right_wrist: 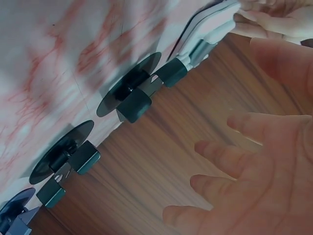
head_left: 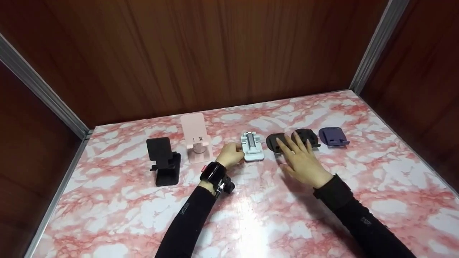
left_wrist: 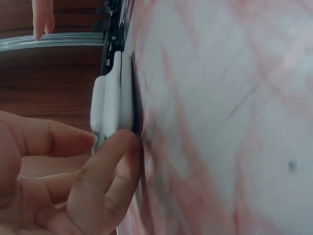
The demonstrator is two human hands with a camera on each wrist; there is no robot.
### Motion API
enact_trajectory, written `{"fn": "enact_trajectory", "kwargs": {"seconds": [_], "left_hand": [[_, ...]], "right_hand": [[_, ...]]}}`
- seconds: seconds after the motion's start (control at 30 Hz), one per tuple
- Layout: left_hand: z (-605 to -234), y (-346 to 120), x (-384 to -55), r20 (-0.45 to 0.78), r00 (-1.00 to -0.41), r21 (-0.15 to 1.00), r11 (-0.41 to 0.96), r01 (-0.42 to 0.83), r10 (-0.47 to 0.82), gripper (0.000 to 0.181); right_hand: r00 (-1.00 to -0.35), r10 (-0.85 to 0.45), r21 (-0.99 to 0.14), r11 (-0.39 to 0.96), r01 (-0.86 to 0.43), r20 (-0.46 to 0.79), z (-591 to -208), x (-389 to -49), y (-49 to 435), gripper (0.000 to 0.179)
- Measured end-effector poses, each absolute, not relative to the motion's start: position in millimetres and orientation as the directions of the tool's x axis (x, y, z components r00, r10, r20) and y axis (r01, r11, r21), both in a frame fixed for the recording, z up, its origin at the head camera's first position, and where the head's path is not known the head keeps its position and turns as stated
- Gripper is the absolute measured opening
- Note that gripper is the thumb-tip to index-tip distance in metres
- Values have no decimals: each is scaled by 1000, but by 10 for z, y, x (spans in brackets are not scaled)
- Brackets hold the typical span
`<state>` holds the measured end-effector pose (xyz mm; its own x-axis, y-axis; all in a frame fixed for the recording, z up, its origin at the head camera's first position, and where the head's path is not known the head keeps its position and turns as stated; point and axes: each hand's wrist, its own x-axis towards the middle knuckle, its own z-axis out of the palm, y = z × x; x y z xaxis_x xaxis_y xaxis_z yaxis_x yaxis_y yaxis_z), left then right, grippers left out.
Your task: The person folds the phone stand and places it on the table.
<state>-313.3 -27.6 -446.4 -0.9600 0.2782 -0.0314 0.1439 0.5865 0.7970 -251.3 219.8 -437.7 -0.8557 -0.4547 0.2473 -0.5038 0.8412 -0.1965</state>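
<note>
A folded white phone stand [head_left: 252,147] lies flat on the table. My left hand [head_left: 230,155] is at its left edge, and in the left wrist view the curled fingers [left_wrist: 105,171] pinch the side of the white body. My right hand [head_left: 303,165] hovers over two folded black phone stands with round bases, its fingers spread and holding nothing. The nearer black stand [head_left: 274,142] is partly covered by those fingers; the other black stand [head_left: 307,135] sits just right of it. A purple folded stand [head_left: 333,136] ends the row.
Left of my left hand, a pink phone stand [head_left: 194,130] and a black phone stand [head_left: 159,148] stand unfolded and upright. The marbled red-and-white table [head_left: 136,222] is bounded by brown wood-grain panels [head_left: 215,53] at the back and sides, with metal strips at the corners.
</note>
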Motion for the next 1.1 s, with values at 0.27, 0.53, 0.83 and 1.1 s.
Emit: {"fn": "enact_trajectory", "kwargs": {"seconds": [0.27,0.53,0.83,1.1], "left_hand": [[-4345,-267,-3007,14,-958,581,778,240,285,32],[-4266,-310,-2766,119,-951,299,903,310,287,66],[-4284,-478,-2606,240,-928,115,940,320,286,72],[-4303,-614,-2662,333,-908,126,943,309,253,82]], "right_hand": [[-870,-445,-204,850,-485,213,-4359,-2509,2188,71],[-862,-445,-221,840,-495,242,-4398,-2494,2157,67],[-850,-459,-223,827,-515,259,-4419,-2480,2122,70],[-845,-459,-223,824,-520,276,-4421,-2468,2105,70]]}}
